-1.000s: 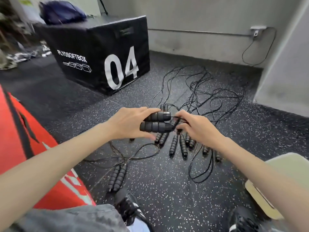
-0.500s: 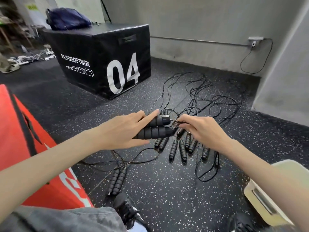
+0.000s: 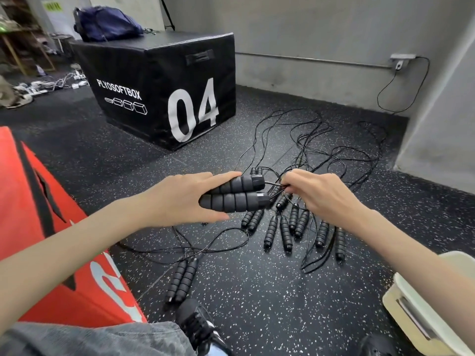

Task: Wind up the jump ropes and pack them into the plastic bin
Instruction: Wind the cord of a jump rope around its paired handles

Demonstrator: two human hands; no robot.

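My left hand [image 3: 180,199] grips two black ribbed jump-rope handles [image 3: 235,195] side by side, above the floor. My right hand [image 3: 318,196] pinches the thin black cord [image 3: 276,185] just where it leaves the handles. Below lie several more black handles [image 3: 285,227] in a row on the speckled floor, their cords [image 3: 321,150] tangled toward the wall. Another pair of handles [image 3: 182,280] lies near my left shoe. The cream plastic bin [image 3: 421,304] stands at the lower right, partly cut off by the frame.
A black plyo box marked 04 [image 3: 164,91] stands at the back left with a dark blue bag [image 3: 105,24] on it. A red box [image 3: 46,227] fills the left side. A grey wall corner [image 3: 437,124] rises on the right. My shoes [image 3: 198,322] are at the bottom.
The view has tilted up slightly. My left hand holds the two handles a little lower and tilted, and my right hand stays at the cord beside their ends.
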